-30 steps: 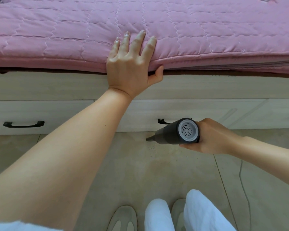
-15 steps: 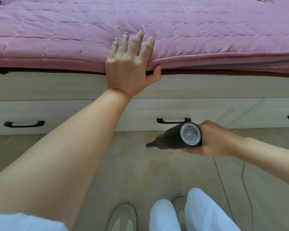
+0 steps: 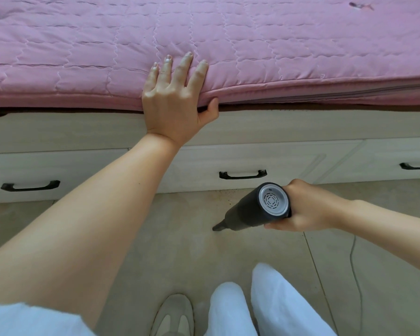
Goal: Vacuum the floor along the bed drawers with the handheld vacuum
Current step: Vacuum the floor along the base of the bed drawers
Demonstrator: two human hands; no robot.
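My right hand (image 3: 308, 209) grips a dark grey handheld vacuum (image 3: 250, 214) with a pale round vent cap at its rear. Its narrow nozzle points down-left onto the beige tiled floor (image 3: 180, 251), a short way in front of the cream bed drawers (image 3: 289, 161). Dark crumbs lie on the floor by the middle drawer's base (image 3: 223, 192). My left hand (image 3: 175, 100) rests flat on the pink quilted mattress (image 3: 277, 44), fingers straight on top and thumb under its edge.
Black handles sit on the left drawer (image 3: 30, 186), the middle drawer (image 3: 243, 174) and the right drawer (image 3: 416, 165). A thin cable (image 3: 354, 263) trails over the floor at the right. My white trouser legs (image 3: 264, 306) and a grey shoe (image 3: 172, 316) are at the bottom.
The vacuum and my right hand have drawn back from the drawer toward me, uncovering the middle drawer's handle. My left hand has stayed on the mattress.
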